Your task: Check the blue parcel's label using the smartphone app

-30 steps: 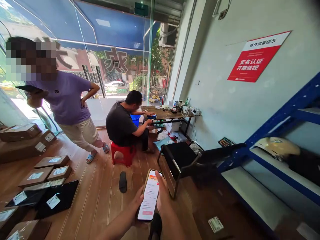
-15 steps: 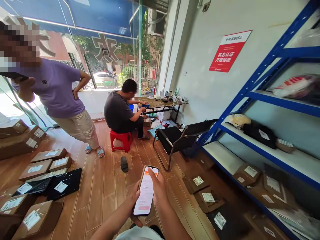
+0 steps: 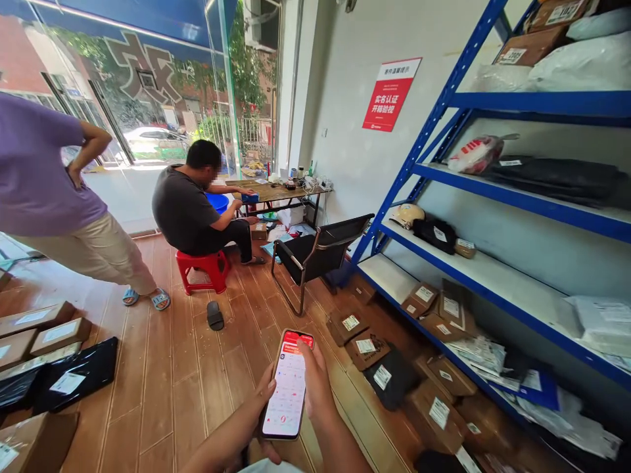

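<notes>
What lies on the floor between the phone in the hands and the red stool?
In the head view, one dark slipper lies on bare wooden floor between the phone and the red stool.

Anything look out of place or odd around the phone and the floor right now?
One thing: a single dark slipper lies alone on the wooden floor near the red stool, with no mate in view. Both hands, left hand and right hand, hold the phone upright, screen lit. Parcels sit on the floor by the blue shelving.
</notes>
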Demonstrator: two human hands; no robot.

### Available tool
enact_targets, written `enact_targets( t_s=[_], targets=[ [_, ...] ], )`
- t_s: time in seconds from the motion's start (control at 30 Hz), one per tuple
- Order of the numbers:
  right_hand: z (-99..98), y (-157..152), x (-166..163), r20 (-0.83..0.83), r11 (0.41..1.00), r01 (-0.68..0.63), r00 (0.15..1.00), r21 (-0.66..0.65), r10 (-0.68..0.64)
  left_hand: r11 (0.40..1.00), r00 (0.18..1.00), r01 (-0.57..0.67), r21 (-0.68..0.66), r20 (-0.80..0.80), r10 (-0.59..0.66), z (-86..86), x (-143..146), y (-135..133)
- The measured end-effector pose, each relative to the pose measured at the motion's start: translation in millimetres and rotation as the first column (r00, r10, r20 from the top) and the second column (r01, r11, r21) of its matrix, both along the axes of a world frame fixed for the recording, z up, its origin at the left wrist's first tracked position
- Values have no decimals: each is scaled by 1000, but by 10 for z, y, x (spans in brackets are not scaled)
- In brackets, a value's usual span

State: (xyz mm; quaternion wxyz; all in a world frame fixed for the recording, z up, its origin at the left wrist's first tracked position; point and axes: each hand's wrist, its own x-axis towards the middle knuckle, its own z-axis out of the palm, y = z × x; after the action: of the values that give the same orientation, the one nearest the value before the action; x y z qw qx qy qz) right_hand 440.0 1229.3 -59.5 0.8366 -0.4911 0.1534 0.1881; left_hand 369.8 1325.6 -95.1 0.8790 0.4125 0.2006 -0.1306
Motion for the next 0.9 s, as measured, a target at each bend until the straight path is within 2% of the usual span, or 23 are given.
enact_targets(
  t_s=[0.13,0.27,0.37,0.53,0.7,0.9],
  targets=[
    [-35,-268,-60,-23,1000,-4,1000,25,5,998,999,32,45,10,-32,205,-132,-247],
    [46,-494,-163,33,991,-129,991,32,128,990,993,117,80,-15,-116,326,-196,-358],
    [95,-600,-255,82,973,-229,971,34,226,989,992,128,76,-3,-128,367,-220,-380],
    [121,-677,-388,103,947,-302,951,112,291,991,990,132,31,51,-133,406,-242,-341],
    [55,-729,-465,154,898,-398,915,185,373,992,991,112,50,64,-115,464,-266,-302],
    [-25,-762,-477,222,856,-480,871,192,439,985,990,130,117,47,-137,521,-297,-307]
  ],
)
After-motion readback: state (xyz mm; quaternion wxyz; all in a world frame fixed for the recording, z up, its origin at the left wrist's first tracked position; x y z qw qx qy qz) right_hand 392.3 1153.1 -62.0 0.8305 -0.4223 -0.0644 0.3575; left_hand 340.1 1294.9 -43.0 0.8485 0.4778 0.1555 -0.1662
